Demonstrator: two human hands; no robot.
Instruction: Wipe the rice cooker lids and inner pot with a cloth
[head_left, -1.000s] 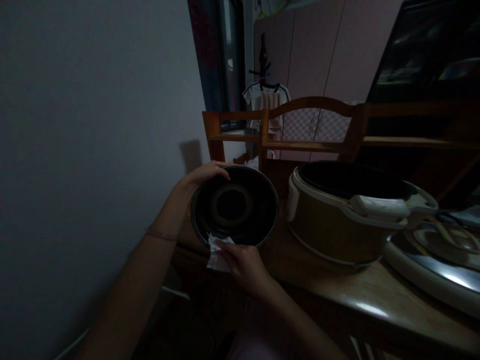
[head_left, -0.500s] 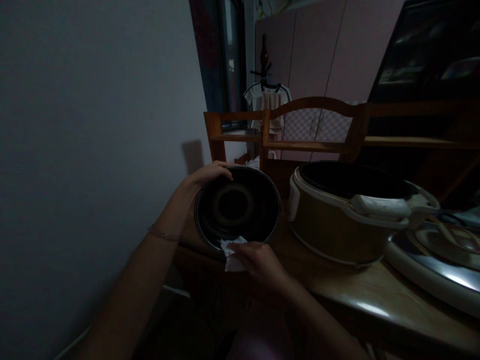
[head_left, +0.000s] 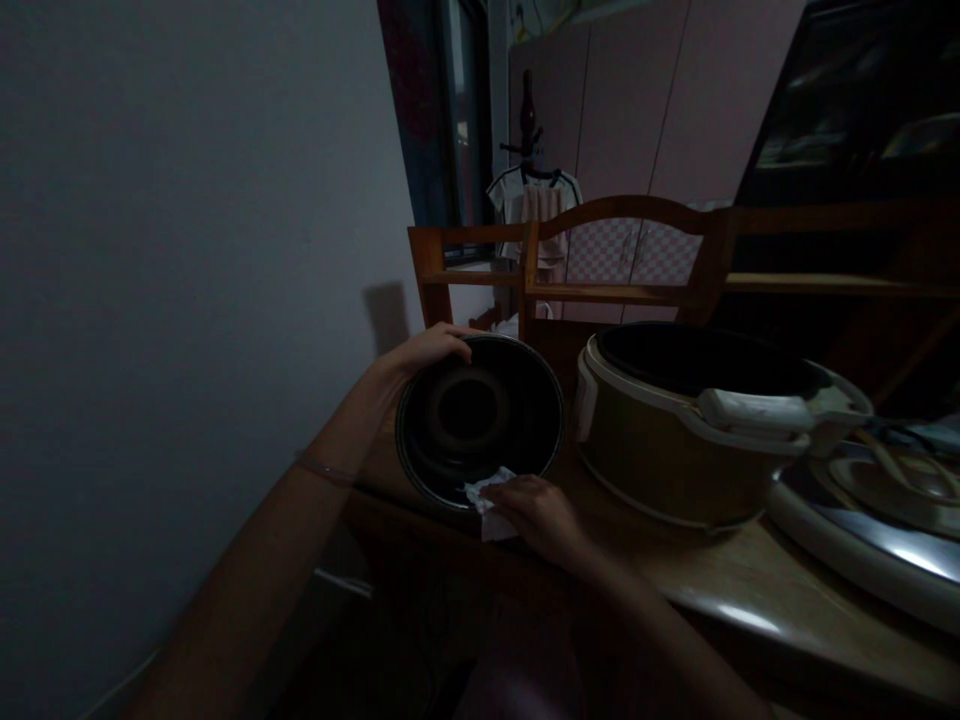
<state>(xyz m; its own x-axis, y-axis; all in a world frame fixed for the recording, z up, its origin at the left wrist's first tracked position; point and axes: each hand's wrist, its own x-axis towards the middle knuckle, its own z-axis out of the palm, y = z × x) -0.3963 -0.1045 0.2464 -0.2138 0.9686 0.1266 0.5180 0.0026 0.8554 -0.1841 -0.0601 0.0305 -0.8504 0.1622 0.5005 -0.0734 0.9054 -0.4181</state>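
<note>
A round dark inner pot (head_left: 469, 410) is tilted so that its opening faces me, near the left end of the wooden table. My left hand (head_left: 431, 350) grips its upper left rim, thumb over the inside edge. At the lower rim, my right hand (head_left: 536, 510) pinches a crumpled white tissue (head_left: 495, 500) that touches the edge of the pot. Its fingertips are partly lost in the dim light. To the right of the pot stands a large rice cooker body (head_left: 675, 460) with a white handle and a dark open top.
A shiny lid (head_left: 877, 520) lies on the table (head_left: 720, 590) at the right. A wooden shelf frame (head_left: 622, 292) rises along the back edge. The wall (head_left: 225, 250) is close on the left. Behind the shelf are clothes on a stand (head_left: 536, 195) and a pink wardrobe (head_left: 622, 110).
My right hand and the tissue have slid a little to the right along the lower rim. The pot has shifted slightly right, with my left hand still on it.
</note>
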